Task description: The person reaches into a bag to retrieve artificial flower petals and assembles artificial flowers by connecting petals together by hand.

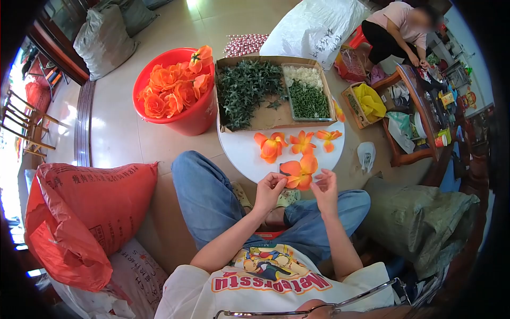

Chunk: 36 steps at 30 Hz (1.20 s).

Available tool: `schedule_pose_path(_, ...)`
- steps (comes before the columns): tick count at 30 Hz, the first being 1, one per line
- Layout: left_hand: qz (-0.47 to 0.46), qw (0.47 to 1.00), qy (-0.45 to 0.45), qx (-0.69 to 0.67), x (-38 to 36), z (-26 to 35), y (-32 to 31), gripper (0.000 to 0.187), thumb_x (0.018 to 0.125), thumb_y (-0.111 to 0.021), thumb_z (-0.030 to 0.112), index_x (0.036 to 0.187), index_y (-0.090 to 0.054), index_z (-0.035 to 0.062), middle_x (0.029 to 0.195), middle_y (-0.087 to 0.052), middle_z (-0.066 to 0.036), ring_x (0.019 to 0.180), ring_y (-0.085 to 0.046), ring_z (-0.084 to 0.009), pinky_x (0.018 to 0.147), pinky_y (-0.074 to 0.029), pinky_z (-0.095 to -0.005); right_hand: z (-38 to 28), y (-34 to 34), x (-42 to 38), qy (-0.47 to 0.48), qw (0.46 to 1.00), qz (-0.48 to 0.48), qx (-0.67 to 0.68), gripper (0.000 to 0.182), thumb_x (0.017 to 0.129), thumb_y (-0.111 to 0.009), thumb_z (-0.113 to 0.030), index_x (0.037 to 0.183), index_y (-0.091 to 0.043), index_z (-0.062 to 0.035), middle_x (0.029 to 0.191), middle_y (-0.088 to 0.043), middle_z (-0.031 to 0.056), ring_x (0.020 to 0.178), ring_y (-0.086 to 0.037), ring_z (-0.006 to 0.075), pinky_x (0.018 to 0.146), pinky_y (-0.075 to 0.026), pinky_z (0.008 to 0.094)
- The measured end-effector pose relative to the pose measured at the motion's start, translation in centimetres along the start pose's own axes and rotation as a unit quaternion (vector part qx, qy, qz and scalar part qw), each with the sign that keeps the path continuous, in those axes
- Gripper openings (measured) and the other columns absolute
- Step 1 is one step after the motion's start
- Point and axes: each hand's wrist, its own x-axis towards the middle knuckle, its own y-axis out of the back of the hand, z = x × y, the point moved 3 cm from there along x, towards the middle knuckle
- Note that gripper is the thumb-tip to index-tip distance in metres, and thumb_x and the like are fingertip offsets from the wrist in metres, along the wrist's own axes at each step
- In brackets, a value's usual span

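My left hand [270, 190] pinches the left edge of an orange artificial flower [300, 171] with yellow tints, held over the near edge of the round white table [241, 151]. Close to that flower's right edge is my right hand [325, 191], its fingers bent and apart; whether the thumb touches a petal is hard to tell. Behind the held flower, three similar pieces lie in a row: a left flower [271, 147], a middle flower [303, 142] and a right flower [329, 139]. A small dark patch shows beside the held petals, partly hidden.
A cardboard tray [255, 125] on the table holds green artificial leaves [247, 87] and a clear box [308, 95] of small parts. To its left stands a red bucket [194, 122] of orange flowers. Sacks flank my knees, including a red sack [106, 202]. Another person [396, 32] sits far right.
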Motion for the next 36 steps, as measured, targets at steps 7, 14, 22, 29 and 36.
schedule_pose_path(7,-0.002,1.000,0.004,-0.004,-0.4,-0.2,-0.3,0.008,0.091,-0.061,0.005,0.098,-0.060,-0.0001,0.087,-0.065,-0.002,0.080,-0.059,-0.0061,0.072,-0.047,-0.0199,-4.7,-2.0,-0.6,0.252,0.950,0.068,-0.169,0.027,0.071,-0.073,-0.002,0.095,-0.061,-0.0026,0.088,-0.055,0.0107,0.084,-0.054,0.0266,0.074,-0.045,0.0341)
schedule_pose_path(14,-0.004,1.000,0.007,0.013,-0.5,-1.4,0.4,0.009,0.091,-0.061,0.006,0.098,-0.061,0.0003,0.086,-0.065,-0.001,0.078,-0.059,-0.0056,0.071,-0.048,-0.0205,-4.2,-3.3,0.1,0.277,0.942,0.058,-0.183,0.013,0.073,-0.070,0.002,0.080,-0.061,-0.0013,0.077,-0.056,0.0095,0.077,-0.054,0.0264,0.069,-0.044,0.0358)
schedule_pose_path(22,0.045,0.993,-0.068,0.085,-4.4,1.5,5.2,0.015,0.090,-0.065,0.014,0.098,-0.063,0.0014,0.088,-0.065,-0.001,0.084,-0.058,-0.0076,0.077,-0.048,-0.0250,-0.4,-2.8,1.0,0.282,0.944,0.029,-0.171,0.007,0.078,-0.067,0.000,0.083,-0.062,0.0007,0.082,-0.059,0.0159,0.081,-0.056,0.0333,0.073,-0.046,0.0421)
schedule_pose_path(29,0.412,0.711,-0.380,0.424,-20.5,24.9,15.1,0.008,0.082,-0.066,0.002,0.090,-0.064,0.0029,0.085,-0.063,-0.010,0.081,-0.062,-0.0194,0.074,-0.049,-0.0303,6.4,-3.1,4.5,0.328,0.914,0.072,-0.229,0.021,0.083,-0.071,-0.020,0.086,-0.068,0.0006,0.082,-0.063,0.0164,0.080,-0.058,0.0356,0.073,-0.048,0.0438)
schedule_pose_path(36,0.717,0.389,-0.421,0.397,-40.3,37.5,35.4,0.009,0.088,-0.061,0.012,0.092,-0.060,0.0029,0.085,-0.064,-0.009,0.078,-0.063,-0.0219,0.073,-0.049,-0.0335,-0.7,-4.4,3.1,0.651,0.742,0.082,0.136,0.017,0.081,-0.071,-0.014,0.089,-0.069,0.0014,0.084,-0.062,0.0179,0.080,-0.057,0.0352,0.075,-0.048,0.0430)
